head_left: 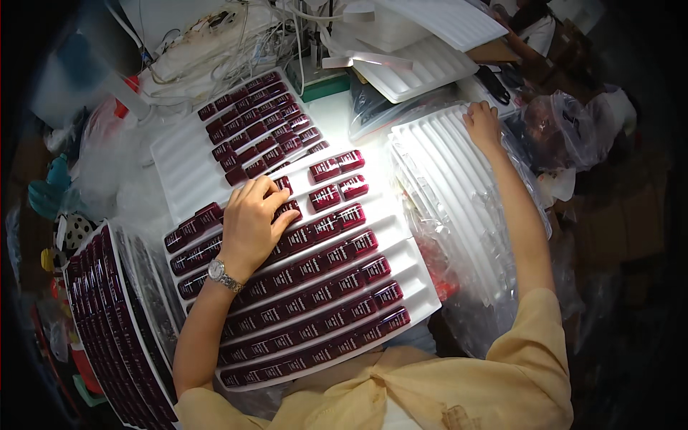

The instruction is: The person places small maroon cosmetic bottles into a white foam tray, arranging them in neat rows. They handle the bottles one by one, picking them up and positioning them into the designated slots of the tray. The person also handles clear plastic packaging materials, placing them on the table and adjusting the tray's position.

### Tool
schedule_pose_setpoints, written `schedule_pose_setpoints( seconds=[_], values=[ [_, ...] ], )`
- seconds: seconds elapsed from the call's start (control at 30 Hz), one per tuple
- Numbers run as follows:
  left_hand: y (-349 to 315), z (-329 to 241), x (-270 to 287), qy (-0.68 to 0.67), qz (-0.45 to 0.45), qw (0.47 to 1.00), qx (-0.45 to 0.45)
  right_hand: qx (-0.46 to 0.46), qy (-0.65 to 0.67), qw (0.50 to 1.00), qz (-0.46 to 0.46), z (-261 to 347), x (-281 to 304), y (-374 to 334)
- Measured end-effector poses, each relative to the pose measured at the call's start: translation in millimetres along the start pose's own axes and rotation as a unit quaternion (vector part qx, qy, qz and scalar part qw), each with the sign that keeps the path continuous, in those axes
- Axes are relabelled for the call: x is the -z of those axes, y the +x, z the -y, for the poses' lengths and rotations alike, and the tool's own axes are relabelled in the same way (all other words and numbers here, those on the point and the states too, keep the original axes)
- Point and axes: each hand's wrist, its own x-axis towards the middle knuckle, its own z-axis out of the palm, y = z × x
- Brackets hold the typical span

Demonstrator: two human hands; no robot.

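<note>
Left hand (pixel 251 218) is resting over the upper rows of a white tray (pixel 424 287), fingers half-curled, thumb set apart, at small dark red blocks (pixel 326 265); cannot tell whether it is gripping one. The blocks are lying in the tray's grooves, mostly in full rows. Right hand (pixel 484 125) is bending its fingers at the far end of stacked trays (pixel 437 172); grip unclear. Watch (pixel 221 272) is circling the left wrist.

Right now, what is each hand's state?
Left hand: curled over small glossy dark-red pieces; grip unclear.
Right hand: half-curled at white ridged plastic trays; grip unclear.
</note>
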Motion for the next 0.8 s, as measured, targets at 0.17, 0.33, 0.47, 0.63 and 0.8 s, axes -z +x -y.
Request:
schedule_pose_setpoints(
  seconds=[0.17, 0.33, 0.47, 0.63, 0.8],
  values=[
    [-4, -5, 0, -0.041, 0.010, 0.999, 0.005, 0.072, 0.154, 0.978, -0.125, 8, 14, -5],
    [-10, -14, 8, -0.307, 0.042, 0.949, 0.060, 0.154, 0.719, 0.645, 0.207, 150, 136, -99],
    [-10, -41, 11, -0.387, -0.008, 0.922, -0.027, 0.228, 0.709, 0.569, 0.349, 208, 151, -154],
    [-10, -39, 13, -0.338, 0.013, 0.940, 0.037, 0.302, 0.458, 0.779, 0.303, 190, 163, -118],
    [-1, -14, 3, -0.076, 0.023, 0.997, 0.018, 0.061, 0.247, 0.967, 0.021, 30, 111, 25]
  ],
)
